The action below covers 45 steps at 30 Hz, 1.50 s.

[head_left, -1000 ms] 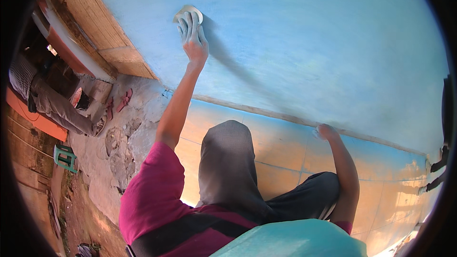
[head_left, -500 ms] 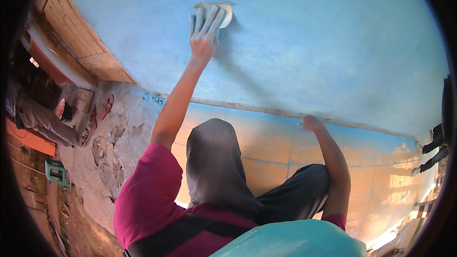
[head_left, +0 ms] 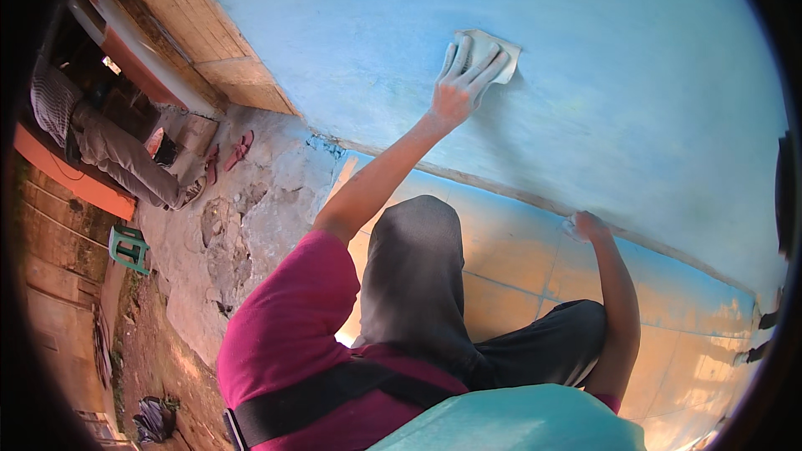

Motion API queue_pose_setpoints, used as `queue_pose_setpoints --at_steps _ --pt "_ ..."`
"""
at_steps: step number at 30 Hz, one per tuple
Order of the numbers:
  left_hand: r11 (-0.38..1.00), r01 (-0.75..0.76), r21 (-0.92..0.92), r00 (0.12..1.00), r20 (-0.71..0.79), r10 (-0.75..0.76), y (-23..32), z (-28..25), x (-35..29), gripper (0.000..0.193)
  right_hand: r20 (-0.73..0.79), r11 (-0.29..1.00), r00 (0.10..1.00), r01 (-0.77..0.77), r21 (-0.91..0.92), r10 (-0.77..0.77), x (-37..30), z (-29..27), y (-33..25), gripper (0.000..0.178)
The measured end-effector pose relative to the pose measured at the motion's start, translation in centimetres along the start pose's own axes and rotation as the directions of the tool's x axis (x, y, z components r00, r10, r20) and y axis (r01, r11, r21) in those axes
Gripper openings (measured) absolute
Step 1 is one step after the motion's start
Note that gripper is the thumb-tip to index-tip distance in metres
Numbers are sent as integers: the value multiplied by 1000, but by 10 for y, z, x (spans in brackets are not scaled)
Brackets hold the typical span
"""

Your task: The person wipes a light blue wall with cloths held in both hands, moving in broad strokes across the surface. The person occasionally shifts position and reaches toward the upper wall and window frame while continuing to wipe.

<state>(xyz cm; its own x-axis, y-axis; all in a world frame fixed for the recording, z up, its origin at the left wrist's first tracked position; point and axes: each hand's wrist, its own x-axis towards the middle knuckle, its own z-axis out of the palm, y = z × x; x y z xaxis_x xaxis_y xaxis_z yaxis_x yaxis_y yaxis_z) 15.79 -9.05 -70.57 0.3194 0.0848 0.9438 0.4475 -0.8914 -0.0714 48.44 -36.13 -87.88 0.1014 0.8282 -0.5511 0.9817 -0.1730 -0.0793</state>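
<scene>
My left hand (head_left: pixel 462 83) is stretched up and lies flat, fingers spread, on a pale folded sheet (head_left: pixel 498 52), pinning it to the light blue wall (head_left: pixel 635 75). A faint rubbed streak trails from the sheet along the wall. My right hand (head_left: pixel 590 225) rests on the tiled ledge (head_left: pixel 518 250) at the foot of the wall, with something small and whitish beside its fingers; its grip is not clear. My dark-trousered knees (head_left: pixel 418 276) are bent below me.
At the left, another person (head_left: pixel 109 146) in grey trousers sits by a doorway. Red sandals (head_left: pixel 236 150) lie on cracked concrete (head_left: pixel 234 234). A green stool (head_left: pixel 129 246) stands near a brick wall; a dark bag (head_left: pixel 154 418) lies on the dirt.
My left hand has slid the sheet to the right across the blue wall. My right hand has stayed at the wall's foot.
</scene>
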Motion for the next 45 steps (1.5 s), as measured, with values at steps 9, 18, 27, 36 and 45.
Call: queue_pose_setpoints --at_steps 9,18,27,36,45 --pt "957 229 176 966 -165 -201 -84 -45 -26 43 -53 999 997 -48 3 48 4 29 27 56" --pt "994 85 63 990 -122 -77 -14 -13 23 55 22 994 999 43 -96 -41 8 21 18 54" --pt "994 53 97 997 -55 -47 -55 -27 12 55 -59 1000 998 -5 -8 4 13 23 12 48" --pt "736 677 -15 662 -426 -617 -153 -60 -44 42 83 990 993 -69 -123 80 29 43 65 52" --pt "999 -24 40 998 65 22 -20 -2 -23 56 -95 986 995 -15 -169 -1 24 19 20 47"
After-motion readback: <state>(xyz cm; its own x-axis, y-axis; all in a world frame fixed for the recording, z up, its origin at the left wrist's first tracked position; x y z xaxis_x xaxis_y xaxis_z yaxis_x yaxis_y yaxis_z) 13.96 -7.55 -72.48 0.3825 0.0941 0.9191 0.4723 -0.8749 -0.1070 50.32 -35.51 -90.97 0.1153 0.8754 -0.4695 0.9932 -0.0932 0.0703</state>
